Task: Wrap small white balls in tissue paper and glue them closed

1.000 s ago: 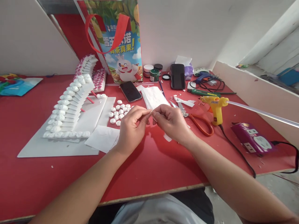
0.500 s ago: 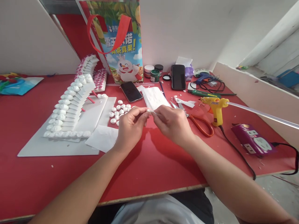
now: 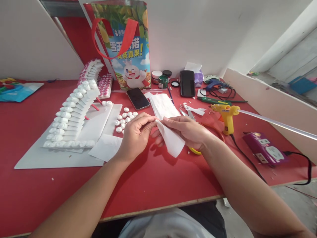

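Observation:
A white paper strip (image 3: 170,138) hangs between my hands over the red table, its free end spread toward me. My left hand (image 3: 136,135) pinches its narrow, twisted end between thumb and fingers. Close on the right, my right hand (image 3: 184,130) holds the strip's upper edge, thumb on top and fingers partly behind the paper. Several small white rolled rosettes (image 3: 123,121) lie just beyond my left hand. A stack of white paper strips (image 3: 163,105) lies behind both hands. At the left, a curved white structure (image 3: 74,112) edged with rosettes stands on a white board (image 3: 32,158).
A yellow glue gun (image 3: 228,117) and a purple power strip (image 3: 266,148) with cables are at the right. Pliers (image 3: 195,151) lie partly under my right hand. Phones (image 3: 138,98), paint jars (image 3: 162,81) and a printed bag (image 3: 131,49) stand or lie at the back.
The paper between my fingers has opened out into a hanging strip. My right hand has turned, its fingers now reaching behind the paper. The view has shifted slightly.

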`<state>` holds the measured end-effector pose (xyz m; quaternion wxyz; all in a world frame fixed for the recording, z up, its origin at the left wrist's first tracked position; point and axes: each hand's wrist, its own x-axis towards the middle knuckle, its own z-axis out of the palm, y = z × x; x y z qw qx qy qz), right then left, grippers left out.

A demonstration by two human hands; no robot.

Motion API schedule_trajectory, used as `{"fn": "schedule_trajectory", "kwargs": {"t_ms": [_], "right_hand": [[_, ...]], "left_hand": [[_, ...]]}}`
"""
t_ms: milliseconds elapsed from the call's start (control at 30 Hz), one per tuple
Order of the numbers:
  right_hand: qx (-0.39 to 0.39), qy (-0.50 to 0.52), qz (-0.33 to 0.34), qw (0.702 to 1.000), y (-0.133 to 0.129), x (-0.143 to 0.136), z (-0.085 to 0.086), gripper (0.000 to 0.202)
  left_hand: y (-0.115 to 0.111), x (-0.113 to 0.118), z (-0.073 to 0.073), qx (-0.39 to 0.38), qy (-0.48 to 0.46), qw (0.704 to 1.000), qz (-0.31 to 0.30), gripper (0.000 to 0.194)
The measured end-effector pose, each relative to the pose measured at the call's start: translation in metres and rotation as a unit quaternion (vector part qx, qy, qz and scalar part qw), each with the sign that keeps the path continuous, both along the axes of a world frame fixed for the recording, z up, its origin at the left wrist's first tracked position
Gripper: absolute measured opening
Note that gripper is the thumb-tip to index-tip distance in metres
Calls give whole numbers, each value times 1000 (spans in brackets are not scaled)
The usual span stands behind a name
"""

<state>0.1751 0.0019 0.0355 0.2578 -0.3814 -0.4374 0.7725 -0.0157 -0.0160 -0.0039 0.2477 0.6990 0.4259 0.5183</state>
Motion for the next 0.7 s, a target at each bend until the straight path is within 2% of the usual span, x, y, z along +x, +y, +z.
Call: {"fn": "schedule_trajectory", "kwargs": {"t_ms": [100, 233, 300, 433, 500, 600, 700], "right_hand": [[64, -38, 15, 997, -3, -4, 0, 44], [163, -47, 3, 986, -3, -4, -5, 43], [224, -95, -16, 970, -3, -4, -8, 38], [309, -223, -88, 920, -6, -8, -12, 31], [342, -246, -119, 899, -9, -13, -12, 29], [390, -261, -143, 871, -15, -19, -11, 22], [400, -266, -133, 867, -18, -22, -10, 23]], "left_hand": [[0, 0, 1, 11, 5, 1000, 3, 14], [1, 0, 0, -11, -15, 1000, 2, 13], [1, 1, -1, -42, -45, 998, 7, 12], [1, 2, -6, -95, -106, 989, 28, 14], [0, 4, -6, -82, -94, 991, 44, 15], [-1, 6, -4, -18, -39, 997, 71, 14], [-2, 7, -1, 41, 12, 995, 91, 14]]}}
